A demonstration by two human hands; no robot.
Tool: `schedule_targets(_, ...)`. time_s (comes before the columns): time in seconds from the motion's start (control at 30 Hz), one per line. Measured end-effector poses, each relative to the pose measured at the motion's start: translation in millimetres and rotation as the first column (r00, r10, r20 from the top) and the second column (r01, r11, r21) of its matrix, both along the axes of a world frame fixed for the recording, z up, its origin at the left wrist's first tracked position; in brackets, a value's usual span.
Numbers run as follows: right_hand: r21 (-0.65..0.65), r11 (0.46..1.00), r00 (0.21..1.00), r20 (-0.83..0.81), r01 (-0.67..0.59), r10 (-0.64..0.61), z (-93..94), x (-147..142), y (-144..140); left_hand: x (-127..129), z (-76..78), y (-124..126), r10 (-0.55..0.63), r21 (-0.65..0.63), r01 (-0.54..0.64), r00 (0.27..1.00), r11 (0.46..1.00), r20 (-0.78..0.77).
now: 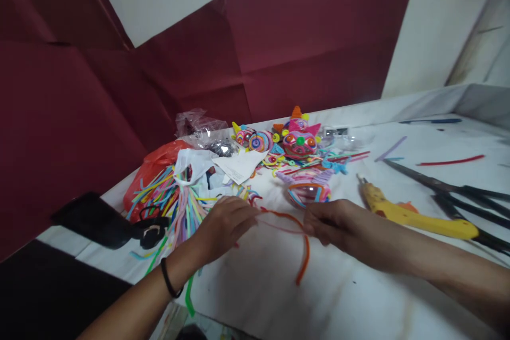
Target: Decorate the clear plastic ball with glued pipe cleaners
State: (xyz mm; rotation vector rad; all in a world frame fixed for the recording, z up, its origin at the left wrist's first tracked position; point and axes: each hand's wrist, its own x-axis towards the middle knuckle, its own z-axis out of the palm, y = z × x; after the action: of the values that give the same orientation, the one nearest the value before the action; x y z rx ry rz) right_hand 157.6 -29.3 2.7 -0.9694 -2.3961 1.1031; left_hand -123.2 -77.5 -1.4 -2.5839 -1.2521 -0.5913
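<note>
Between my two hands runs a thin pinkish pipe cleaner (281, 228), slightly blurred. My left hand (229, 226) has its fingers closed on one end of it, palm down. The other end meets the pinched fingers of my right hand (329, 220). An orange pipe cleaner (306, 257) curves behind and below the pink one, passing by my right fingertips; whether I touch it I cannot tell. Just beyond my right hand sits a pipe-cleaner figure (306, 194) with lilac pointed ears and a clear, orange-rimmed front.
A bundle of coloured pipe cleaners (191, 210) lies left, by a red plastic bag (137, 188). Finished pipe-cleaner figures (300, 141) stand at the back. To the right are a yellow glue gun (418, 219), scissors (434, 183) and a pen (432, 121).
</note>
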Motion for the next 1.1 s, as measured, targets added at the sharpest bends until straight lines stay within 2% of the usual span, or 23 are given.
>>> schedule_targets(0.13,-0.002,0.998,0.991,-0.118,0.063,-0.063,10.2,10,5,25,3.3,17,-0.072,-0.053,0.078,0.992,0.996,0.105)
schedule_targets(0.23,0.067,0.993,0.984,-0.154,0.095,-0.084,18.1,22,6,39,11.5,27,-0.093,0.006,0.093,0.99,0.996,0.105)
schedule_targets(0.33,0.208,0.974,0.992,-0.106,0.087,-0.066,20.7,33,2,52,17.4,33,-0.129,0.09,0.122,0.988,0.989,0.085)
schedule_targets(0.47,0.418,0.899,0.99,-0.021,0.133,-0.137,15.8,42,-4,68,17.0,36,-0.155,0.144,0.146,0.987,0.979,0.052)
schedule_targets(0.6,0.52,0.818,0.961,-0.025,0.248,-0.275,11.7,45,-2,77,14.5,44,-0.16,0.179,0.149,0.986,0.973,0.049)
schedule_targets(0.77,0.516,0.772,0.927,-0.15,0.37,-0.344,18.3,47,4,81,17.8,65,-0.198,0.234,0.149,0.96,0.961,0.2)
schedule_targets(0.97,0.376,0.767,0.848,-0.34,0.519,-0.407,20.1,39,7,84,24.9,78,-0.177,0.501,0.054,0.964,0.864,0.201)
schedule_targets(1.03,0.386,0.783,0.867,-0.319,0.487,-0.383,16.5,33,7,81,21.9,78,-0.173,0.493,0.032,0.955,0.869,0.242)
schedule_targets(1.1,0.408,0.806,0.901,-0.266,0.429,-0.344,10.6,27,6,75,15.0,80,-0.186,0.402,0.041,0.926,0.915,0.329)
